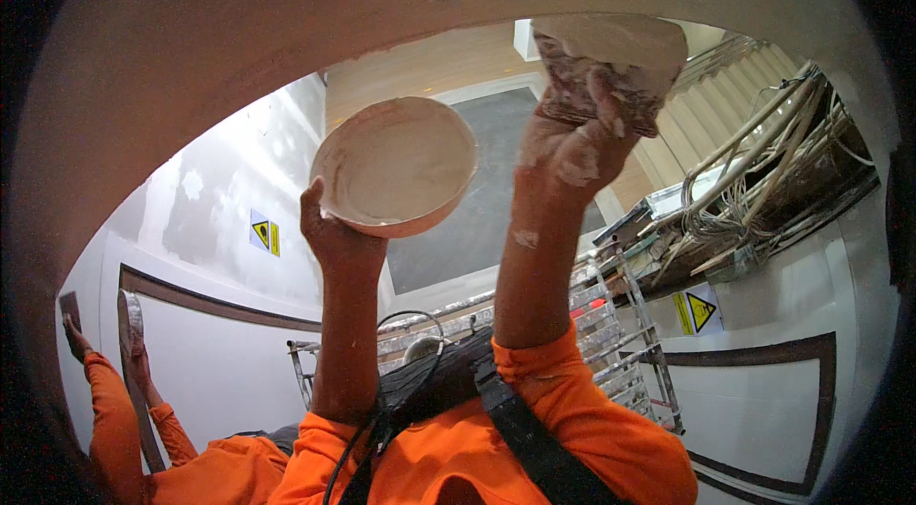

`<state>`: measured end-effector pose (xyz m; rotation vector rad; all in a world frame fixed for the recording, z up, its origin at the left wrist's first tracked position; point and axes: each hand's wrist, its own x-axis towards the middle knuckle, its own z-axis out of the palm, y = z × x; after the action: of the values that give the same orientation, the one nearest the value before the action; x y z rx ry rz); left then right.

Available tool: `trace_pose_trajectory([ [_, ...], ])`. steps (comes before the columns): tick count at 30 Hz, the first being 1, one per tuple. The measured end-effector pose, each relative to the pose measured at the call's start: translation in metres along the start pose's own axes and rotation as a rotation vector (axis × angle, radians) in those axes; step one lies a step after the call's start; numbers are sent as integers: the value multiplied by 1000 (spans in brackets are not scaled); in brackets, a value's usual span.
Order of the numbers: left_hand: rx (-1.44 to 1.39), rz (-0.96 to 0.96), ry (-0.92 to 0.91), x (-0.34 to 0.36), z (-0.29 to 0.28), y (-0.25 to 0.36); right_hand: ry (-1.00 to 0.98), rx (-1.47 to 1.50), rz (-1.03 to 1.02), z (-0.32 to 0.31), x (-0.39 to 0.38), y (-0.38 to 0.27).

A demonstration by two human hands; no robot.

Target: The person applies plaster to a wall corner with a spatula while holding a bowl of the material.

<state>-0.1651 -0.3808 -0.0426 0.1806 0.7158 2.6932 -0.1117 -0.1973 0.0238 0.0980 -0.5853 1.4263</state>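
My left hand (pixel 334 236) is closed on the rim of a round, shallow bowl (pixel 405 157), thumb at the near left edge. Pale wet plaster coats the inside of the bowl, which is tilted toward me. Higher up and to the right, my right hand (pixel 577 147) grips a broad, flat plastering blade (pixel 611 61) caked with plaster. The blade's upper part reaches the edge of the curved, plaster-coloured surface (pixel 382 0) overhead; whether it touches, I cannot tell. White smears mark my right hand and forearm.
A metal scaffold (pixel 611 333) stands below me. Bundled cables (pixel 744 195) lie over a ledge on the right. At lower left, another person's orange sleeve (pixel 114 419) is raised, with flat tools in their hands. Warning signs (pixel 264 232) hang on the patched walls.
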Motion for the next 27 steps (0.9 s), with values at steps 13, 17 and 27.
trace_pose_trajectory([
  [13,5,198,155,-43,-27,26,114,153,345,21,-93,-2],
  [17,5,247,153,-52,-31,42,102,219,408,48,-124,-16],
  [27,-80,167,52,-51,-11,47,-509,-147,144,38,-105,-41],
])
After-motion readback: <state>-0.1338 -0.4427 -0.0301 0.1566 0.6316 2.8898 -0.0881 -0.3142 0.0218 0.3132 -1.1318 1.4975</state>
